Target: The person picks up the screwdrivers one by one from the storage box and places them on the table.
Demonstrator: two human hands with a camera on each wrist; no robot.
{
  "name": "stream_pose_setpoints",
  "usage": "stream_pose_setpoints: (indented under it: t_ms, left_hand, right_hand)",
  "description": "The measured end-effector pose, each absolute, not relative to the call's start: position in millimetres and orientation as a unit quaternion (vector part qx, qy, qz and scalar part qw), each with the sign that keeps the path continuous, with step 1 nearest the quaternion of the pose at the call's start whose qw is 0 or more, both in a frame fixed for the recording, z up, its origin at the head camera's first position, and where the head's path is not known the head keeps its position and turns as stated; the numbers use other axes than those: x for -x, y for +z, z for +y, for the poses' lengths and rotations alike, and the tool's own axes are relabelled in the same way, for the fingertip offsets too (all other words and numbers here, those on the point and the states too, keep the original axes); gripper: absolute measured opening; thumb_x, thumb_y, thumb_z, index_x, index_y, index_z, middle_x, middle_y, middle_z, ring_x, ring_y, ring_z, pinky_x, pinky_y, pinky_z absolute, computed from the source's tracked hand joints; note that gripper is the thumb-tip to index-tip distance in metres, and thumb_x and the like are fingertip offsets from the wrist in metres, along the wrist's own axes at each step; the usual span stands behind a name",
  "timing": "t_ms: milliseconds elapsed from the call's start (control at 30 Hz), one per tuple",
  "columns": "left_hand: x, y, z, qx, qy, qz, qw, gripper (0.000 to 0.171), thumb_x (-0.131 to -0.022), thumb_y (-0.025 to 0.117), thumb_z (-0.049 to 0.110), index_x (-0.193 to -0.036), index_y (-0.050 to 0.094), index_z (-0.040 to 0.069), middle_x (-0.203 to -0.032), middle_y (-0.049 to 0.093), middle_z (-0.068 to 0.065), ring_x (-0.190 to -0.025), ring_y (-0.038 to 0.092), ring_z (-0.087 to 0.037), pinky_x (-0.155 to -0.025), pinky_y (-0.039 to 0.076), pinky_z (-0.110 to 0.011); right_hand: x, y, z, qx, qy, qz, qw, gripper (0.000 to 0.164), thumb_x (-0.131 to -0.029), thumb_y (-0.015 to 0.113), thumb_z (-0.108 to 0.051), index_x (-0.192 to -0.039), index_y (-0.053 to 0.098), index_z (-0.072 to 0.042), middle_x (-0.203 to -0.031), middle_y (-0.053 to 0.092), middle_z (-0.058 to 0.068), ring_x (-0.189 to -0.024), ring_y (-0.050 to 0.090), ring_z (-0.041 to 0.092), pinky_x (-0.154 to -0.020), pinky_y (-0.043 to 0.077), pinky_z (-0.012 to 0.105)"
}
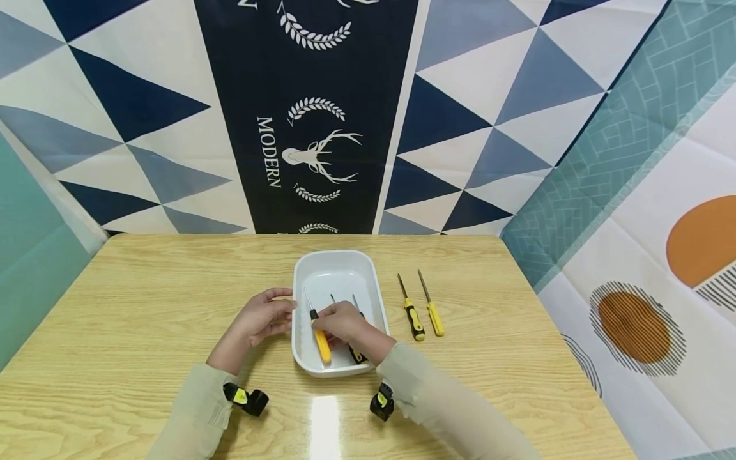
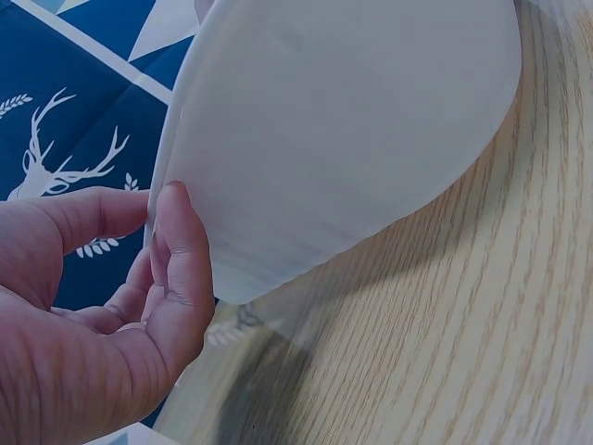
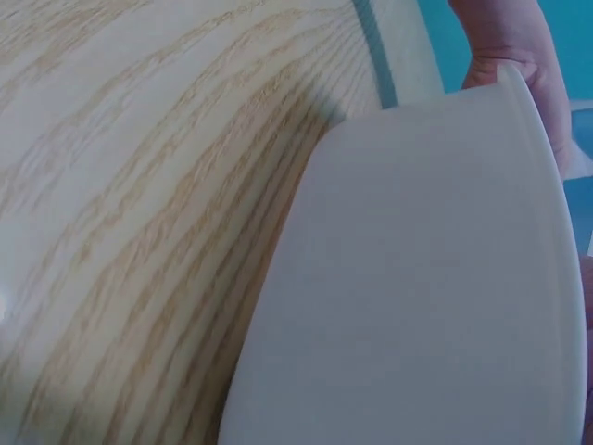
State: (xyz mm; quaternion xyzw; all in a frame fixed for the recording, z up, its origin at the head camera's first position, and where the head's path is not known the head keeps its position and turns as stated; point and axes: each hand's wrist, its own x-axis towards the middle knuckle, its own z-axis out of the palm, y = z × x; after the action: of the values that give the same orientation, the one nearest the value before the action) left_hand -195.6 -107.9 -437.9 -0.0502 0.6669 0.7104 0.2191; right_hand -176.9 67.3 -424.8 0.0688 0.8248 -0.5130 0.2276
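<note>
A white rectangular tray [image 1: 338, 260] stands on the table. At its left rim my left hand [image 1: 266, 317] pinches the edge; in the left wrist view the fingers [image 2: 185, 269] lie against the outer wall. Over the inside of the tray, my right hand [image 1: 344, 322] holds a screwdriver [image 1: 322, 346] with a yellow-orange and black handle, its shaft pointing away from me. Under and beside that hand lie more screwdrivers, their handles partly hidden; one black-and-yellow handle [image 1: 358, 355] shows. The right wrist view has mostly the tray's outer wall [image 3: 417, 278].
Right of the tray, two screwdrivers lie side by side on the wooden table [image 1: 144, 332]: one with a black-and-yellow handle [image 1: 414, 322], one with a plain yellow handle [image 1: 436, 319]. Patterned cloth [image 1: 460, 96] hangs behind the table's back edge.
</note>
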Motion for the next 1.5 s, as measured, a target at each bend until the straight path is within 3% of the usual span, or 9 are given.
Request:
stream_pose_setpoints:
  t_ms: [733,1300,1500]
  left_hand:
    - [198,-437,-108,0.049,0.71,0.668,0.219,0.049,-0.082,0.058,0.013,-0.126,0.037,0.004,-0.082,0.056,-0.001,-0.069,0.056,-0.011,-0.065,0.054,-0.025]
    - [197,-436,-109,0.045,0.714,0.663,0.221,0.05,-0.082,0.057,0.012,-0.127,0.036,0.003,-0.079,0.055,-0.001,-0.068,0.055,-0.01,-0.064,0.054,-0.024]
    - [196,-436,-110,0.043,0.714,0.663,0.221,0.05,-0.083,0.057,0.012,-0.127,0.036,0.003,-0.081,0.055,-0.002,-0.068,0.056,-0.01,-0.065,0.054,-0.024]
  right_hand:
    - [185,-410,87,-0.075,-0.556,0.792,0.241,0.029,-0.078,0.063,-0.016,-0.102,0.058,-0.001,-0.083,0.058,0.009,-0.064,0.055,0.014,-0.055,0.053,0.026]
    - [189,-401,98,-0.09,-0.56,0.789,0.236,0.03,-0.076,0.064,-0.017,-0.102,0.058,-0.002,-0.089,0.059,0.009,-0.072,0.056,0.016,-0.066,0.054,0.031]
    - [190,-400,101,-0.09,-0.564,0.786,0.235,0.031,-0.076,0.065,-0.016,-0.102,0.058,-0.001,-0.086,0.059,0.007,-0.07,0.057,0.016,-0.063,0.054,0.029]
